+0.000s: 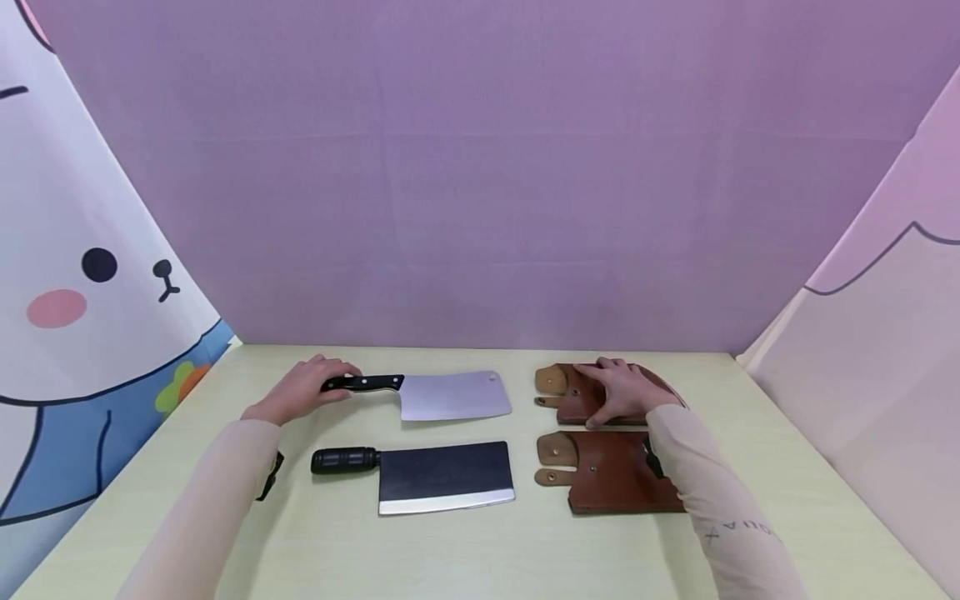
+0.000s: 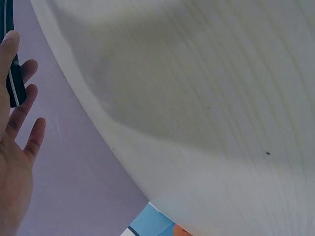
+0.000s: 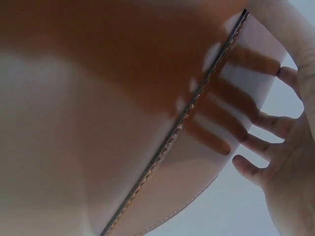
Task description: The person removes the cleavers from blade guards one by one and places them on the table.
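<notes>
My left hand [image 1: 311, 388] holds the black handle [image 1: 363, 382] of a cleaver with a plain silver blade [image 1: 453, 397]. In the left wrist view the thumb lies on that handle [image 2: 15, 81], other fingers behind it. My right hand [image 1: 624, 389] spans the upper brown leather knife sheath [image 1: 573, 408], thumb at its near edge and fingers at its far edge. The right wrist view shows the fingertips [image 3: 247, 164] at the glossy sheath [image 3: 147, 206]. Below lie a second cleaver [image 1: 446, 472] with a dark blade and a second sheath [image 1: 618, 483], partly under the right forearm.
Both cleavers and sheaths lie flat on a pale wood-grain table [image 1: 420, 558]. A purple cloth [image 1: 480, 183] rises behind its far edge. Cartoon-printed cloth [image 1: 97, 350] hangs at the left, and another printed cloth [image 1: 877, 358] at the right.
</notes>
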{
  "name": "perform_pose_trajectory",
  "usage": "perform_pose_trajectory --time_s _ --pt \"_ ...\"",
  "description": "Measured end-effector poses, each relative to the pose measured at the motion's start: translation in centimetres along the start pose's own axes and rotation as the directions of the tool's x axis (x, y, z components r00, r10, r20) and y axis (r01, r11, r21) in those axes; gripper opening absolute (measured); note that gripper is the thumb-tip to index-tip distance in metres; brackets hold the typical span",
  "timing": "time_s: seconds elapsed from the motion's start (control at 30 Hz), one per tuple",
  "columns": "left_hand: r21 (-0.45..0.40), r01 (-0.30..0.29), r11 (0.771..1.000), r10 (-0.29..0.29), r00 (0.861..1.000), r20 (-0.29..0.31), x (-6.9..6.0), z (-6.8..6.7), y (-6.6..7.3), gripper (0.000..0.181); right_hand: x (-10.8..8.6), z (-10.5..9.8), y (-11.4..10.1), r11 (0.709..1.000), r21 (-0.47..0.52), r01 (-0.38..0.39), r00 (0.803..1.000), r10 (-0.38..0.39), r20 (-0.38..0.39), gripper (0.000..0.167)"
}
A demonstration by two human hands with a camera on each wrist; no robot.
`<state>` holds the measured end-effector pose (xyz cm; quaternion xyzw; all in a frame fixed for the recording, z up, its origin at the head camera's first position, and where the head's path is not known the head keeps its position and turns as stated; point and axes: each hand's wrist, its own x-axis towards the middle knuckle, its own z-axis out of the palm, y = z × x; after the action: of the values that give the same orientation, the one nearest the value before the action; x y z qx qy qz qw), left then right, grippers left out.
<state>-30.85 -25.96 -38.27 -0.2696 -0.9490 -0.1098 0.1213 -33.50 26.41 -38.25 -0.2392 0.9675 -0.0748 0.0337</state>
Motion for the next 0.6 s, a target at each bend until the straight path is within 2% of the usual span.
perform_pose_trajectory --time_s 0.4,0.6 --pt "0.004 0.041 0.999 -0.041 0.998 0.045 -0.15 0.13 -0.15 0.031 0.2 0.05 0.07 1.0 0.02 -0.02 0.998 0.018 0.058 0.095" --pt "0.015 0.044 0.999 -0.045 0.998 0.051 -0.14 0.45 -0.42 0.031 0.4 0.03 0.03 0.999 0.035 -0.032 0.996 0.029 0.085 0.094"
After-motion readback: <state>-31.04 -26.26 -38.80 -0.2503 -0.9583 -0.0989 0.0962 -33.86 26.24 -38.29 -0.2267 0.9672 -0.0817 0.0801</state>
